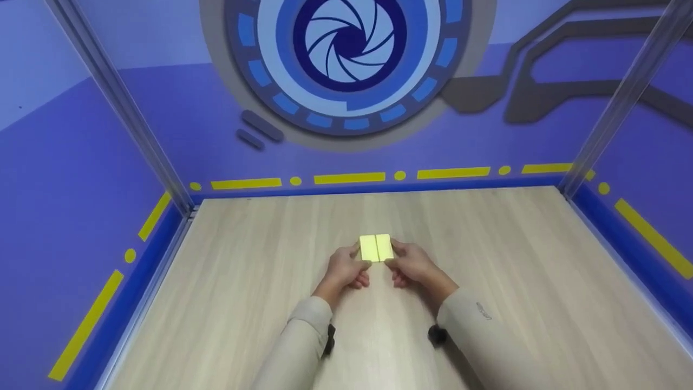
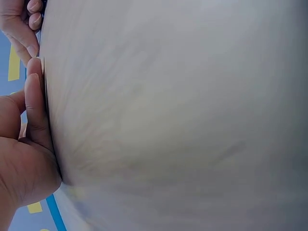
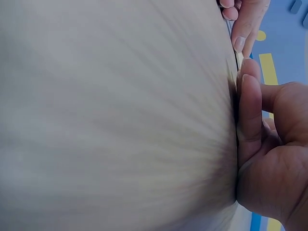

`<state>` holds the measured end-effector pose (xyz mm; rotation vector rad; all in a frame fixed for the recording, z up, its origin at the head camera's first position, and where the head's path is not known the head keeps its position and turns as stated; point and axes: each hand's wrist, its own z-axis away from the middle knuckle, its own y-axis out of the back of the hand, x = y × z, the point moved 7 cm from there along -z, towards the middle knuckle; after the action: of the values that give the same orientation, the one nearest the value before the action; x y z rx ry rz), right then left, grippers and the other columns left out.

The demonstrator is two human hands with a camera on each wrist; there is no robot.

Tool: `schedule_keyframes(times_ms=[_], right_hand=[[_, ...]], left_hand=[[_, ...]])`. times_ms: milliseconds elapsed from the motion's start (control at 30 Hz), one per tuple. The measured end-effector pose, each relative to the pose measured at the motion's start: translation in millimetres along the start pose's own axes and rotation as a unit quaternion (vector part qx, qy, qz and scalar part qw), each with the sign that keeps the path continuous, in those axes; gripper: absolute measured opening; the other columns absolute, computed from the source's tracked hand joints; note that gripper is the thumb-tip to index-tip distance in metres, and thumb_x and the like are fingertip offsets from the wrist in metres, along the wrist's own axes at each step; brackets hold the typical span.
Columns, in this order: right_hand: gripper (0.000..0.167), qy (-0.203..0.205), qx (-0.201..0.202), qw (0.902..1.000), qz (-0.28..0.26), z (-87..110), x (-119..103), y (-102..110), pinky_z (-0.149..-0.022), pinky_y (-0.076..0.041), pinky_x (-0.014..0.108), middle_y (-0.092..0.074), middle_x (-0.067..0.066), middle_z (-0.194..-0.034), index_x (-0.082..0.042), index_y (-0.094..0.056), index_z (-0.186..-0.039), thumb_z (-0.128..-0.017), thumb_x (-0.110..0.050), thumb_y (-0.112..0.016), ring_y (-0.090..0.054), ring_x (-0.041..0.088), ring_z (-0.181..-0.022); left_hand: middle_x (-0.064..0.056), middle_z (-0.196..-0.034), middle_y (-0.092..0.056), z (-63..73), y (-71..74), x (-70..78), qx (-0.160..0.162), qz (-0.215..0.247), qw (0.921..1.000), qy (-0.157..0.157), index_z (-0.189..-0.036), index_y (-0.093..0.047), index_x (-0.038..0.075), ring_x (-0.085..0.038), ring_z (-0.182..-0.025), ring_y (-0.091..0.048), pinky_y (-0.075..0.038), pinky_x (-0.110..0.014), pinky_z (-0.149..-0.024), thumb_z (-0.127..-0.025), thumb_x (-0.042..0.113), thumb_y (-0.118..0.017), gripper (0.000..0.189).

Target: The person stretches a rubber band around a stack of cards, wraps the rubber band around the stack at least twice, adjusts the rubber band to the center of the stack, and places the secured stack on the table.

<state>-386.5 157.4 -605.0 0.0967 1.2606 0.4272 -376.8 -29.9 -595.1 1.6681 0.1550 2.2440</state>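
Observation:
Two pale yellow rectangular blocks lie side by side in the middle of the head view, a thin dark seam running between the left block [image 1: 368, 248] and the right block [image 1: 385, 247]. My left hand [image 1: 344, 267] pinches the outer left side, its thumb at the near edge and a finger at the far side. On the outer right side, my right hand [image 1: 416, 264] holds the other block the same way. The lower fingers of both hands are curled low over the tabletop. In both wrist views the blocks are hidden behind the fingers, and the hands rest along the table surface.
A light wood-grain table [image 1: 260, 244] spreads around the hands. Blue panels with yellow dashes [image 1: 349, 177] stand behind it and along both sides, joined by metal corner posts [image 1: 124, 103]. A black wrist device [image 1: 437, 336] shows by the right sleeve.

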Motion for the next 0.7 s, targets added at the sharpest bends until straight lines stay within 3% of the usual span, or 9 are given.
schedule_keyframes(times_ms=[700], right_hand=[[0.078,-0.005,0.000,0.9996,0.029,0.6,-3.2,1.4,-0.048,-0.059,0.031,-0.068,0.006,-0.065,-0.012,-0.025,-0.170,-0.104,-0.017,-0.065,-0.066,0.017,-0.050]], left_hand=[[-0.009,-0.066,-0.074,-4.2,-1.0,0.0,-0.006,-0.001,1.0000,0.001,-0.168,-0.031,0.008,-0.014,-0.048,-0.069,-0.058,-0.025,-0.045,-0.105,0.014,-0.066,0.072]])
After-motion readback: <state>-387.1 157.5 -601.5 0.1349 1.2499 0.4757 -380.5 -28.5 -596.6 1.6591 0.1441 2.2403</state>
